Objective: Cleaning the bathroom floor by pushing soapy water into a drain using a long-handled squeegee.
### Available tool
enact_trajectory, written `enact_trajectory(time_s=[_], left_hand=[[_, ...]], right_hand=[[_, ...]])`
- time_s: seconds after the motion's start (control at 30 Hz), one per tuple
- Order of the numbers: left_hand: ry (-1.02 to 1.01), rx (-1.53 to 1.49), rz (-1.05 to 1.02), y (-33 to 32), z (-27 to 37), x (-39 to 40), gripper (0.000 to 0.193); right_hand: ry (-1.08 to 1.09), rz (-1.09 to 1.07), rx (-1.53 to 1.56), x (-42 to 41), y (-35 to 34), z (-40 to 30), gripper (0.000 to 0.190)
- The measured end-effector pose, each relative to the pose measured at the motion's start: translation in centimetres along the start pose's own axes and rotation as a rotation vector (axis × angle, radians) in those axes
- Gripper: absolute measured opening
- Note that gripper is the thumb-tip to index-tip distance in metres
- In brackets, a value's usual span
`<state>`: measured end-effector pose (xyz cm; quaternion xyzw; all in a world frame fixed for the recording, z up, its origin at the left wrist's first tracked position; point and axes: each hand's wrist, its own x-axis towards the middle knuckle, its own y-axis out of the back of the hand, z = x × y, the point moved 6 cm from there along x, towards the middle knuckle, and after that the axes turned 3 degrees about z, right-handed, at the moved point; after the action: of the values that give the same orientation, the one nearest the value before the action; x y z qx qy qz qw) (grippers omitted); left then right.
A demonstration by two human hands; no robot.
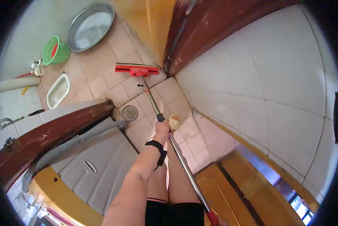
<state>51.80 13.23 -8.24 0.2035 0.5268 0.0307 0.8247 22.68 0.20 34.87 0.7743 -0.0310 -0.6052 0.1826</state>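
My left hand [162,129], with a black band on its wrist, is closed around the metal pole of a floor squeegee [183,161], just below a dark grey collar. At the bottom edge my right hand [222,221] is partly visible at the pole's red grip; most of it is cut off. The red squeegee head [136,70] lies across the doorway at the far end of the pole, over pinkish floor tiles. My foot in a pale slipper [174,122] stands beside the pole. A round floor drain [130,113] lies left of the pole.
Beyond the doorway are a large metal basin [91,27], a green bucket [56,50] with something red inside, and a squat toilet [58,91]. A grey corrugated hose [61,151] runs along the left to the drain. A white tiled wall [242,84] and a wooden door [222,192] bound the right.
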Motion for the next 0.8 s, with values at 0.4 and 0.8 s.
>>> enact_trajectory(time_s=[0.4,0.8], left_hand=[[-0.098,-0.032,-0.056,1.0,5.6,-5.2,0.022],[-0.042,0.575,-0.275,7.7,9.5,-8.7,0.041]], right_hand=[[-0.095,0.026,-0.213,-0.9,7.6,-1.9,0.036],[-0.251,-0.068,-0.214,-3.8,8.1,-9.2,0.039]])
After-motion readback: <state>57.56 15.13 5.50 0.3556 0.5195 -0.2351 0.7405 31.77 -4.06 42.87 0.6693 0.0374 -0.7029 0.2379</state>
